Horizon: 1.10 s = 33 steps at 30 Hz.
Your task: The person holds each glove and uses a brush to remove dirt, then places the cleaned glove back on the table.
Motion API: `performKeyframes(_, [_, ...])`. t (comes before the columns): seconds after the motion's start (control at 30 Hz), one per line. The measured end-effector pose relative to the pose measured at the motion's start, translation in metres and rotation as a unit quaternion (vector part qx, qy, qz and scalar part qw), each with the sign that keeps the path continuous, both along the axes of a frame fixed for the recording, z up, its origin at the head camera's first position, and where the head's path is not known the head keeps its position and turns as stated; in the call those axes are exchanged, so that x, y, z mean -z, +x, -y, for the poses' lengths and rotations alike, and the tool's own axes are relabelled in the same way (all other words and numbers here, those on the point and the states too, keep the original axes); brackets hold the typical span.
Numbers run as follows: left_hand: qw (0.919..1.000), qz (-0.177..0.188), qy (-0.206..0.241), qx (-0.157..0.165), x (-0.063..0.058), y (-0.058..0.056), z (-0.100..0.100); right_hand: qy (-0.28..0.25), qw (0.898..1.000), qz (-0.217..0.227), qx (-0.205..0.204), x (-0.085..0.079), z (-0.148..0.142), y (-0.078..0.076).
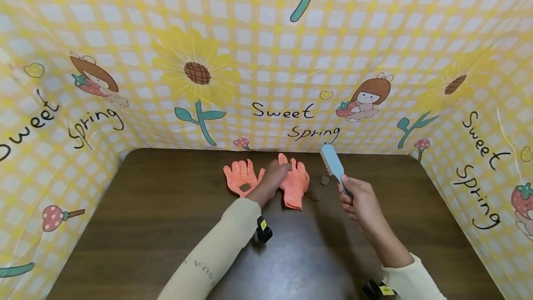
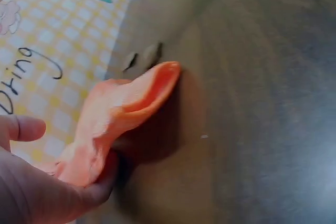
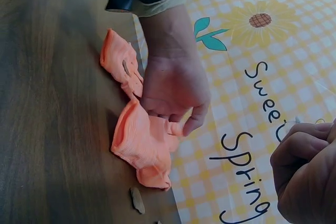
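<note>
My left hand [image 1: 272, 179] grips an orange knit glove [image 1: 294, 186] near its finger end. In the left wrist view, the glove's open cuff tilts up over the table, with fingers beneath it and the thumb apart above. Left of this hand a second orange glove [image 1: 238, 172] lies palm up, a flat brown piece [image 1: 244, 187] on its palm. My right hand [image 1: 361, 203] holds a light blue brush [image 1: 333, 159] by the handle, head pointing up and bristles facing left toward the gloves. In the right wrist view the curled fingers [image 3: 302, 156] hide most of the brush.
Small brown flakes [image 1: 325, 180] lie on the dark wooden table [image 1: 166, 235], between the held glove and the brush. A yellow checked cloth [image 1: 266, 73] with printed flowers and lettering rises behind the table and along both sides. Each wrist bears a small black camera [image 1: 263, 230].
</note>
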<state>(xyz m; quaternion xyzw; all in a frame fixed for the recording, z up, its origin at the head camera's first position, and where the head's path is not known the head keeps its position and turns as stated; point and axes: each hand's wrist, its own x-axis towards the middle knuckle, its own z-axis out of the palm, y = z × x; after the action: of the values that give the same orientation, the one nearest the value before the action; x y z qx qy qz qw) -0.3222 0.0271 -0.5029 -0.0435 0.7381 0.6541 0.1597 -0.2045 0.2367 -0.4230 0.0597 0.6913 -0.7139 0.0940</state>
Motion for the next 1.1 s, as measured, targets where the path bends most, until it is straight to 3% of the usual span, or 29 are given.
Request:
performKeyframes(0.17, [0.9970, 0.000, -0.074, -0.025, -0.020, -0.001, 0.003, 0.000, 1.000, -0.001, -0.007, -0.001, 0.000, -0.001])
performKeyframes(0.37, [0.9892, 0.003, -0.147, 0.005, -0.052, 0.005, 0.017, 0.000, 1.000, -0.001, -0.009, -0.004, 0.002, -0.001])
performKeyframes(0.47, [0.9745, -0.035, -0.222, -0.009, -0.063, 0.007, 0.032, 0.003, 1.000, -0.001, -0.011, -0.004, 0.002, 0.000])
performKeyframes(0.53, [0.9585, -0.051, -0.279, -0.032, -0.064, 0.008, 0.046, 0.005, 1.000, -0.002, -0.012, -0.004, 0.001, 0.001])
performKeyframes(0.63, [0.9333, -0.050, -0.350, -0.061, -0.056, 0.015, 0.071, 0.010, 1.000, -0.003, -0.014, -0.003, 0.000, 0.003])
performKeyframes(0.7, [0.9242, -0.037, -0.374, -0.068, -0.046, 0.021, 0.087, 0.012, 1.000, -0.002, -0.018, -0.002, 0.000, 0.004])
performKeyframes(0.87, [0.9202, -0.022, -0.385, -0.064, -0.017, 0.041, 0.113, 0.015, 1.000, 0.005, -0.021, 0.002, -0.001, 0.006])
performKeyframes(0.93, [0.9203, -0.041, -0.385, -0.059, -0.009, 0.046, 0.118, 0.016, 1.000, 0.005, -0.022, 0.003, -0.001, 0.005])
performKeyframes(1.1, [0.9064, -0.091, -0.409, -0.056, 0.003, 0.046, 0.116, 0.020, 0.999, 0.006, -0.027, 0.006, 0.001, 0.005])
